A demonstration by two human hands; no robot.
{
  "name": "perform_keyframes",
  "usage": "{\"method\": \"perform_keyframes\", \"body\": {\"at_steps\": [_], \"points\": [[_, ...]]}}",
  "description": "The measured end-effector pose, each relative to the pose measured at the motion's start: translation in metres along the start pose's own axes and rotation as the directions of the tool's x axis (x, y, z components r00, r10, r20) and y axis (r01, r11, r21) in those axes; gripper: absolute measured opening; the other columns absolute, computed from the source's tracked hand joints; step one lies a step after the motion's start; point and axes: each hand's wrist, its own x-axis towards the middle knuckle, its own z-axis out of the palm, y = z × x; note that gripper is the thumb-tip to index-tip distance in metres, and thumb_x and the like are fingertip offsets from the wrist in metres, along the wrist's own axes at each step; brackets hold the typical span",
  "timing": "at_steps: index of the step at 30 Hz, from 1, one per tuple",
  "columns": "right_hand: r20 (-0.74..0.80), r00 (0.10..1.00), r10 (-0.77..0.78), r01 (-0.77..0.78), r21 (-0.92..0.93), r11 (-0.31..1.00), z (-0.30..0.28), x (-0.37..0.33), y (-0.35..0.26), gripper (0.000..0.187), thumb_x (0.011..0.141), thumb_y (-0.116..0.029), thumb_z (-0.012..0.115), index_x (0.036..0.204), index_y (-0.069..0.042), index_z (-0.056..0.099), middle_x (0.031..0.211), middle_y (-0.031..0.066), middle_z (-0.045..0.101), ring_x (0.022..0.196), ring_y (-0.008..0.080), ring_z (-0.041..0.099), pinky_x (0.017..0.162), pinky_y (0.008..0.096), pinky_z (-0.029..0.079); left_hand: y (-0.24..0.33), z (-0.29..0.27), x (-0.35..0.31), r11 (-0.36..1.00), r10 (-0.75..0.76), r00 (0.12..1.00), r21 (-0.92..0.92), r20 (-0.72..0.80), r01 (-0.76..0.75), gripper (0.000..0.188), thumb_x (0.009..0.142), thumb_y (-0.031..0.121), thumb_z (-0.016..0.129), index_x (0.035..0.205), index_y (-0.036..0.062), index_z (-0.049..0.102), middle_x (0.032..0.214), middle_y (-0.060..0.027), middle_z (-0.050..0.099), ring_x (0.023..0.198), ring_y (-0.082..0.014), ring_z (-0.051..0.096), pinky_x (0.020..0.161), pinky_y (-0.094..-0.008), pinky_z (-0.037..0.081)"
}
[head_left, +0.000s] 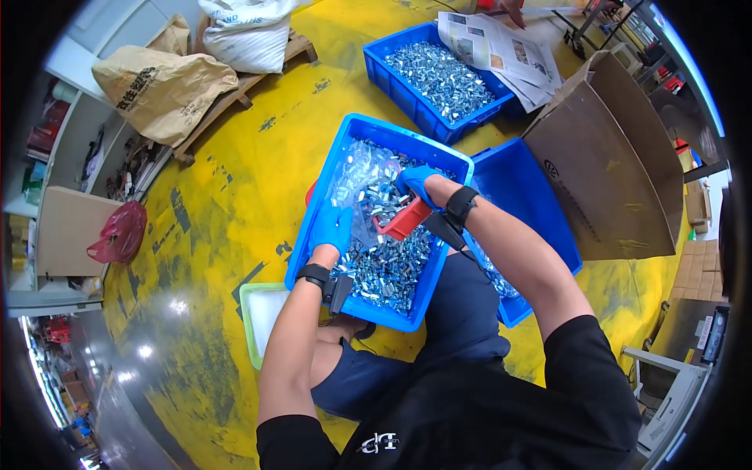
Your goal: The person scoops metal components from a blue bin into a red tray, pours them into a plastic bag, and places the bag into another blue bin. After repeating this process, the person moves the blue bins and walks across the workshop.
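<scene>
A blue tub [464, 174] full of small shiny metal pieces [384, 274] sits in front of me, against my legs. A crumpled clear plastic bag [356, 184] lies over the pieces on its left side. My left hand [332, 227], in a blue glove, is closed at the bag's lower left edge. My right hand [417, 180], gloved too, is curled over the pieces on the right; its fingertips are partly hidden, and what they hold cannot be made out. Just below that hand, a small red plastic tray [404, 219] rests tilted on the pieces, partly covered by my wrist.
Another blue tub [533, 211] stands close on the right, and a further one [392, 47] with metal pieces and newspaper [501, 55] lies beyond. A big cardboard box [603, 164] is at right. Sacks [157, 86] rest on a pallet at far left. A green-rimmed tray [251, 313] lies at left.
</scene>
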Motion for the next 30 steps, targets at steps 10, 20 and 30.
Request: {"method": "perform_keyframes", "body": {"at_steps": [10, 20, 30], "points": [[0.273, 0.877, 0.395, -0.380, -0.108, 0.919, -0.041, 0.034, -0.060, 0.020, 0.060, -0.030, 0.057, 0.060, -0.010, 0.056, 0.065, 0.0082, 0.056, 0.056, 0.0195, 0.050, 0.053, 0.0327, 0.039, 0.023, -0.003, 0.003, 0.962, -0.206, 0.972, 0.159, -0.113, 0.222, 0.020, 0.080, 0.018, 0.047, 0.076, -0.0004, 0.054, 0.079, -0.0208, 0.052, 0.071, -0.0351, 0.050, 0.060, -0.0391, 0.038], [0.189, 0.916, 0.355, -0.248, -0.430, 0.868, -0.053, 0.028, -0.123, 0.027, 0.060, -0.032, 0.055, 0.077, -0.011, 0.062, 0.083, 0.0106, 0.060, 0.072, 0.0241, 0.056, 0.064, 0.0358, 0.042, 0.087, -0.041, 0.011, 0.998, 0.010, 0.949, 0.056, -0.315, 0.009, 0.016, 0.080, 0.013, 0.046, 0.073, -0.0010, 0.050, 0.072, -0.0168, 0.048, 0.065, -0.0288, 0.048, 0.058, -0.0343, 0.037], [0.043, 0.981, 0.188, -0.109, -0.680, 0.725, -0.067, 0.030, -0.165, 0.037, 0.064, -0.034, 0.052, 0.091, -0.011, 0.062, 0.096, 0.0096, 0.059, 0.088, 0.0238, 0.056, 0.075, 0.0375, 0.042, 0.100, -0.062, 0.015, 0.981, -0.123, 0.937, -0.181, -0.328, 0.066, 0.013, 0.079, 0.007, 0.050, 0.072, -0.0037, 0.049, 0.073, -0.0102, 0.044, 0.066, -0.0199, 0.045, 0.060, -0.0284, 0.037]]}}
